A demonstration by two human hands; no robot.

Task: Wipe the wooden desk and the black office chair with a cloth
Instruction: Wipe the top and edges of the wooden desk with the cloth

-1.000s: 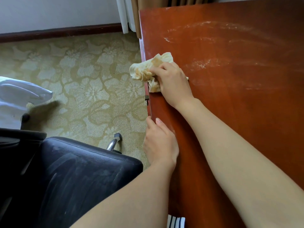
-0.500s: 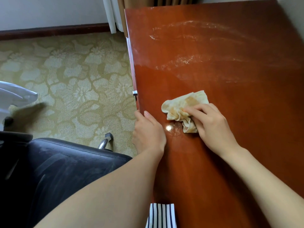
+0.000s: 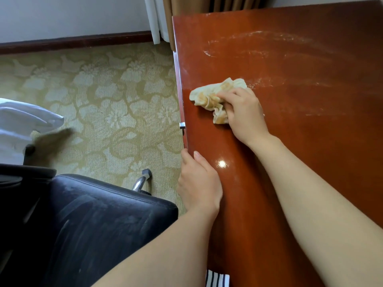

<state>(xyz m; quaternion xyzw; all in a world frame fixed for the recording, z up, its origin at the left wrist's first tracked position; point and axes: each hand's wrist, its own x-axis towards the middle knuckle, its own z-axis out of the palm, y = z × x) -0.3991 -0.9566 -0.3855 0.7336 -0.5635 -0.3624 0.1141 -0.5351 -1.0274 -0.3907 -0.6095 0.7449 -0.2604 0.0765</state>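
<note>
The reddish-brown wooden desk (image 3: 300, 141) fills the right half of the view, with pale dusty streaks across its far part. My right hand (image 3: 244, 114) presses a crumpled cream cloth (image 3: 213, 98) flat on the desk near its left edge. My left hand (image 3: 199, 183) rests on that left edge nearer to me, fingers curled over the rim, holding no cloth. The black office chair (image 3: 93, 224) stands at the lower left beside the desk, its seat showing dusty smears.
Patterned beige carpet (image 3: 103, 110) covers the floor left of the desk. White bedding (image 3: 20, 125) lies at the far left. A chrome chair leg (image 3: 143, 179) pokes out by the seat. Curtains (image 3: 186, 7) hang behind the desk's far corner.
My right hand swept the cloth from the desk's left edge inward toward me, then back out toward the left edge. My left hand stayed on the rim.
</note>
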